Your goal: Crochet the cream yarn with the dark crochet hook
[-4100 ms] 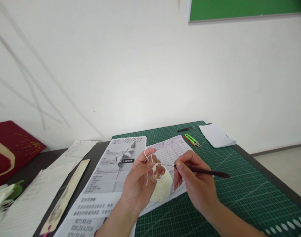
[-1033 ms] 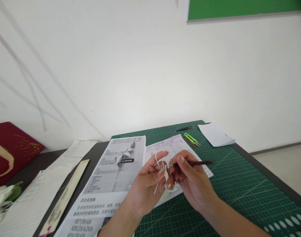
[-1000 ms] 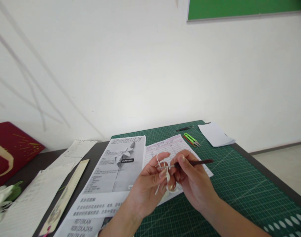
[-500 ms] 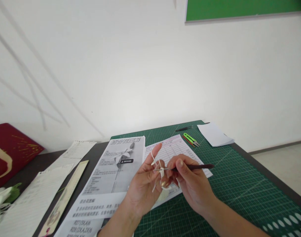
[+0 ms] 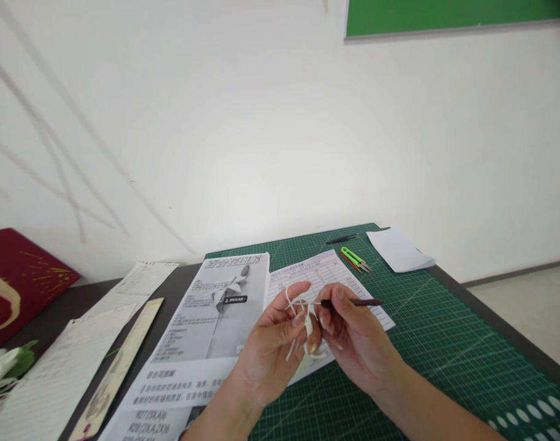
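Note:
My left hand pinches a small piece of white crochet work, and a strand of white yarn loops over its raised index finger. In my right hand is a crochet hook with a dark handle, held between thumb and fingers. The hook's thin metal shaft points left into the white stitches; its tip is too small to make out. Both hands are close together above a printed lined sheet. Below the fingers a pale ball, perhaps yarn, is mostly hidden.
A green cutting mat bears green thread snips, dark tweezers and white paper. To the left lie a printed pattern sheet, a long narrow card, handwritten pages and a dark red bag.
The hook has shifted left and slightly up with my right hand. My left index finger has bent lower, and the crochet piece has turned a little to the right.

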`<action>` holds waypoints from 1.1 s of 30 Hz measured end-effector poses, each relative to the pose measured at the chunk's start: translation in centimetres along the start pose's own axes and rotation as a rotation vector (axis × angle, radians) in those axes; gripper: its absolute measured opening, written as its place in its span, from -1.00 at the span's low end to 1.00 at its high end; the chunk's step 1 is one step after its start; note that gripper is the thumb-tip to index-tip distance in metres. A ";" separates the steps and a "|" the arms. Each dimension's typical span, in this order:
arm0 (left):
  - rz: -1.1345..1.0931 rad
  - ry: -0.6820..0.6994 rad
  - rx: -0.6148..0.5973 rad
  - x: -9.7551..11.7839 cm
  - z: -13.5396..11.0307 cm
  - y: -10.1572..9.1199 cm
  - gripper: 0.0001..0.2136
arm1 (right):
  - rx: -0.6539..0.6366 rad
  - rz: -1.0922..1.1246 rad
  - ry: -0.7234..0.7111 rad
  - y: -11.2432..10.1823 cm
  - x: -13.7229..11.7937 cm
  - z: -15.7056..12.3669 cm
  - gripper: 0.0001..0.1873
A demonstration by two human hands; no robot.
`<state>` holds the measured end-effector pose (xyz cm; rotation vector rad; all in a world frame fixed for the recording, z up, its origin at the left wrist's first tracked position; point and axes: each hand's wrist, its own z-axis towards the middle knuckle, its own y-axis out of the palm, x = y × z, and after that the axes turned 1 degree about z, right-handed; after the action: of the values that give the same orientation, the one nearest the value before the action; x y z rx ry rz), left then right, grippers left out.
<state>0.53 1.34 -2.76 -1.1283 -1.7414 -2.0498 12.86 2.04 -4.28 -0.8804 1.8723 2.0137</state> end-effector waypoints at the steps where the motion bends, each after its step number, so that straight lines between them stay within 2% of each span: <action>1: -0.003 0.004 -0.004 0.0 0.0 0.0 -0.74 | 0.001 0.005 -0.005 0.0 0.0 0.0 -0.75; 5: -0.024 0.016 0.016 -0.1 -0.1 0.0 -0.70 | 0.000 0.013 -0.015 0.3 -0.1 0.1 -0.75; 11: -0.050 0.031 0.017 0.6 -0.1 0.0 -0.38 | 0.001 -0.036 0.010 0.4 -0.1 0.0 -0.74; 14: -0.062 0.034 0.022 0.9 -0.1 0.2 -0.30 | 0.000 -0.052 0.029 0.4 0.1 -0.1 -0.72; 19: -0.048 0.028 -0.024 0.6 -0.1 0.2 -0.30 | -0.028 -0.043 0.032 0.4 0.0 -0.2 -0.71; 26: 0.018 0.006 -0.057 0.3 -0.2 -0.1 -0.59 | 0.017 0.018 0.021 0.2 0.0 -0.1 -0.74; 30: 0.001 -0.002 -0.027 0.4 0.0 -0.1 -0.58 | 0.022 0.045 0.003 0.2 -0.1 0.0 -0.76; 33: -0.024 0.014 0.009 0.6 0.0 -0.2 -0.49 | 0.011 0.026 0.005 0.4 -0.2 0.0 -0.75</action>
<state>0.05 1.56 -2.49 -1.0920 -1.7646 -2.0568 12.80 1.99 -3.90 -0.8632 1.9052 2.0154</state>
